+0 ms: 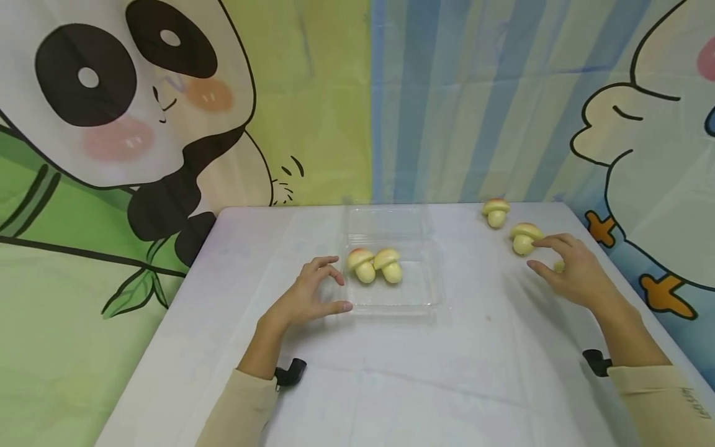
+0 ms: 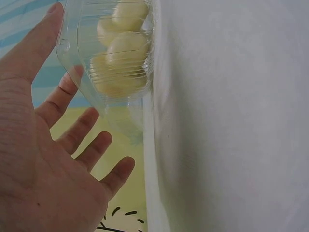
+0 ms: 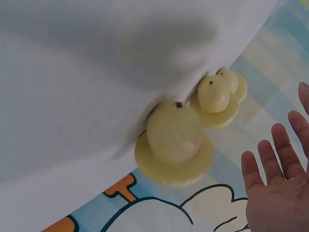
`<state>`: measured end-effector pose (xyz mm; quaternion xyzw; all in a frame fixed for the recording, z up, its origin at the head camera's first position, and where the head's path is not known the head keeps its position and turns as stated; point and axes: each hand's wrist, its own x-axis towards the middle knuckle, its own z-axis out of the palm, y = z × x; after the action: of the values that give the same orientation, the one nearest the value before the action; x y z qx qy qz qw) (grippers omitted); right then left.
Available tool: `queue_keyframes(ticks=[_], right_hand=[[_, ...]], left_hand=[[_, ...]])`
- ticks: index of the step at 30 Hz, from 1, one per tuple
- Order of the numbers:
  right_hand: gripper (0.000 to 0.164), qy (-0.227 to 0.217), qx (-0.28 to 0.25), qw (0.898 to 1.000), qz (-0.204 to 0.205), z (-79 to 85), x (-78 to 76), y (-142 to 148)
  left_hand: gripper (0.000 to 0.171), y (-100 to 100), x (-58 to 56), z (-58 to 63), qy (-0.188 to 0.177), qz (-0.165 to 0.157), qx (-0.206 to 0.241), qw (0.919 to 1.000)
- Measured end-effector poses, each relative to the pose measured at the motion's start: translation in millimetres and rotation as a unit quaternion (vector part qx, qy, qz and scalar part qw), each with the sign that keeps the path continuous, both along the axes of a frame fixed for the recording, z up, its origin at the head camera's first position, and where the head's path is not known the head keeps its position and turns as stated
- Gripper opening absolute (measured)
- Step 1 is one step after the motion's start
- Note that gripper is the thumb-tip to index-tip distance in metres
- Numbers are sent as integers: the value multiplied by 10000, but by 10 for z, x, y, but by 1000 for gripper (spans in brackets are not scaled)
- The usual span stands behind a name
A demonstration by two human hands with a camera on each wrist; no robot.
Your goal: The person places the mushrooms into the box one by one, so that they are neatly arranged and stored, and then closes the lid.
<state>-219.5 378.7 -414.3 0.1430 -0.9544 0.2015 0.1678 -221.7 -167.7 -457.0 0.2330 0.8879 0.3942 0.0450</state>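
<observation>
Your right hand (image 1: 575, 273), the nearer to the loose mushrooms, has thumb and fingers spread, holding nothing; in the head view the near mushroom (image 1: 559, 266) shows in the thumb-index gap, stem toward your wrist, the middle mushroom (image 1: 524, 241) farther left. Your left hand (image 1: 313, 295), loosely curved, holding nothing, is at the clear box (image 1: 416, 292)'s left edge; white table (image 1: 475, 366), striped backdrop (image 1: 436, 112) beyond.

I see two mushrooms (image 1: 391, 272) in the container (image 1: 416, 285) on the table (image 1: 424, 372); three other mushrooms (image 1: 524, 244) right of it.
</observation>
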Motion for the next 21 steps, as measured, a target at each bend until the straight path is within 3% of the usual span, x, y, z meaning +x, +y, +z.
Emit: queue_keyframes(ticks=[11, 18, 21], right_hand=[[42, -153, 179, 9996, -160, 6, 1, 209], [53, -952, 285, 9939, -473, -40, 47, 308], [53, -790, 224, 9961, -335, -59, 65, 359]], left_hand=[[57, -3, 10, 22, -36, 48, 47, 10000], [55, 5, 19, 9, -97, 12, 73, 9999], [55, 4, 13, 4, -54, 21, 83, 9999]])
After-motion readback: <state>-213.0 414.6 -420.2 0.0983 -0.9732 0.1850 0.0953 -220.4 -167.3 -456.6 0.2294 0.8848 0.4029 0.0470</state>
